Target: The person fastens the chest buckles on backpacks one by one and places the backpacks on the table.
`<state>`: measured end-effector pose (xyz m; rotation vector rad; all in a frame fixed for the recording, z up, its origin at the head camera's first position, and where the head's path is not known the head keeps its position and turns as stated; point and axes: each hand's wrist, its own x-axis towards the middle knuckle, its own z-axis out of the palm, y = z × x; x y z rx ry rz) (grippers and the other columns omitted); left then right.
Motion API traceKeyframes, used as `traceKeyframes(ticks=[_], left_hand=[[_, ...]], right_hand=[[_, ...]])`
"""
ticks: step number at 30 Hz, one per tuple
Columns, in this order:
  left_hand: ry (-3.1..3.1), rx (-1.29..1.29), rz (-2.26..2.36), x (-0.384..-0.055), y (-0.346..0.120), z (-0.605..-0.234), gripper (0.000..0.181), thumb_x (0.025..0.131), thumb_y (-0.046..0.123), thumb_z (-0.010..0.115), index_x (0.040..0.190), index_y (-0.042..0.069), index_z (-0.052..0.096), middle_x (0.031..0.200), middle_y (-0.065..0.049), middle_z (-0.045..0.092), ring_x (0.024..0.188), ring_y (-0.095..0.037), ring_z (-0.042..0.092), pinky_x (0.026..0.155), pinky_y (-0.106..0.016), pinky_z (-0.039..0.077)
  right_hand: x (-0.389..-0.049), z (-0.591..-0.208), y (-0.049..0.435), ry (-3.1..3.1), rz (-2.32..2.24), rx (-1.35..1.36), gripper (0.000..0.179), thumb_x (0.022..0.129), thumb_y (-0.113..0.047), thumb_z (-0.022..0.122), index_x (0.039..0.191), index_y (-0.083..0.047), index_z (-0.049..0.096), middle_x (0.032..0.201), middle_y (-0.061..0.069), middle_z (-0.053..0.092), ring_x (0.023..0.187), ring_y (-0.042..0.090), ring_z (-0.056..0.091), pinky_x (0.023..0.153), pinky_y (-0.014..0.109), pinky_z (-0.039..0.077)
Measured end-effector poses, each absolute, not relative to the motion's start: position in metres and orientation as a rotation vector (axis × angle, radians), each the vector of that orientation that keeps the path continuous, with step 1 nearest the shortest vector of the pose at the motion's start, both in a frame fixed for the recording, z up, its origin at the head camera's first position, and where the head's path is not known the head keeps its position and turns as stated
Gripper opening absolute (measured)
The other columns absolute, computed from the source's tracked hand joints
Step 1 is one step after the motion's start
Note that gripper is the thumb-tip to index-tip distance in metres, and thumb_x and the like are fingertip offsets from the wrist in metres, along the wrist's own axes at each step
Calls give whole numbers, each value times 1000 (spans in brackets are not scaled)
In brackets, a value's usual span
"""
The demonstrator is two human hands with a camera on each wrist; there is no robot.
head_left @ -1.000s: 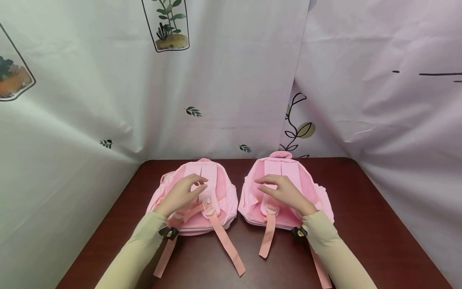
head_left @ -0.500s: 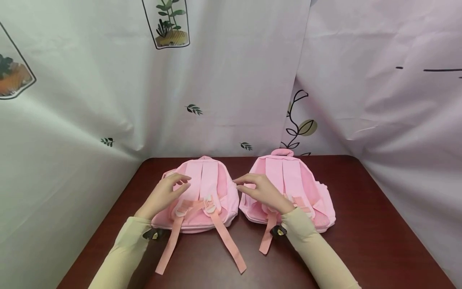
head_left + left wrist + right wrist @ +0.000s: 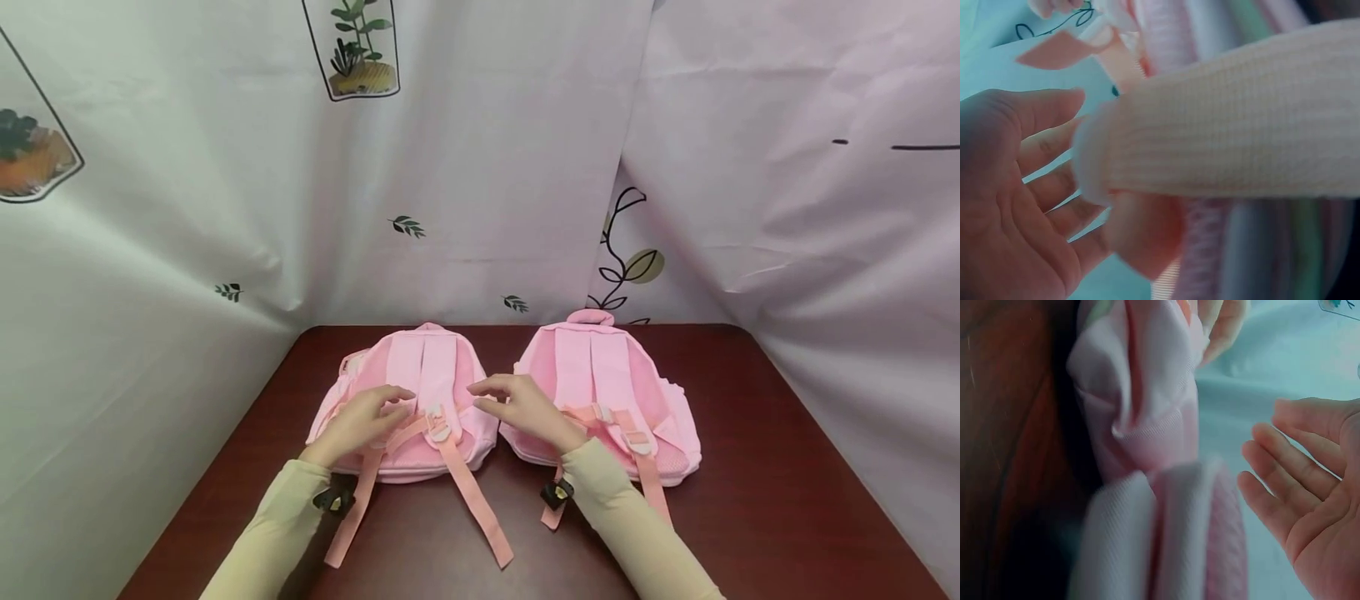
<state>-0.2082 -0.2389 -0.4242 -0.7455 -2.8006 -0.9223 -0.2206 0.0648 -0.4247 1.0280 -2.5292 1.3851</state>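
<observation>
Two pink backpacks lie side by side, straps facing up, on a dark red table. My left hand (image 3: pixel 363 421) hovers over the left backpack (image 3: pixel 438 358), fingers loosely bent and holding nothing. In the left wrist view a peach webbing strap (image 3: pixel 1229 119) crosses close in front of that hand's spread fingers (image 3: pixel 1047 147). My right hand (image 3: pixel 521 404) reaches over the inner side of the right backpack (image 3: pixel 573 358), its fingertips overlapping the left backpack's edge in the head view. Nothing is in its grasp; the right wrist view shows its fingers (image 3: pixel 1279 481) apart from the pink fabric.
Loose strap ends (image 3: pixel 476 508) hang toward the front of the table (image 3: pixel 765 500). A white printed cloth (image 3: pixel 480 167) encloses the table behind and at both sides. A small black wrist camera (image 3: pixel 557 493) sits on each sleeve.
My right hand has moved left, off the middle of the right backpack. The left hand has shifted left and then partly back, ending slightly lower. Both backpacks stay in place.
</observation>
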Motion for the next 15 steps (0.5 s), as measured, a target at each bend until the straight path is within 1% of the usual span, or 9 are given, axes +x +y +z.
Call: traceKeyframes(ticks=[5,7,12,15], left_hand=[[-2854,-742,-885,-208,-237,-433,27,94,20,73,118,8,72,108,-3,72,94,-18,63,88,-45,53],[-2871,-744,-865,-208,-238,-434,26,94,20,73,117,9,72,108,-1,72,95,-17,63,90,-45,52],[-2865,-834,-823,-207,-239,-436,22,93,14,72,114,7,73,108,-4,73,104,-24,66,95,-49,50],[-2861,-868,-801,-207,-239,-436,20,93,11,72,112,6,74,107,-5,73,104,-27,65,96,-51,49]], right_hand=[[-219,-431,56,-2575,1426,1044,28,95,-17,70,120,-4,73,115,5,73,111,22,66,95,40,53],[-218,-434,53,-2589,1434,1050,28,95,-16,70,120,-5,73,115,4,73,113,21,65,96,38,52],[-217,-442,45,-2631,1453,1032,27,93,-14,72,119,-6,74,115,3,73,113,20,64,99,39,50],[-217,-444,41,-2655,1448,1024,28,93,-16,73,119,-8,74,115,2,73,111,16,64,97,37,50]])
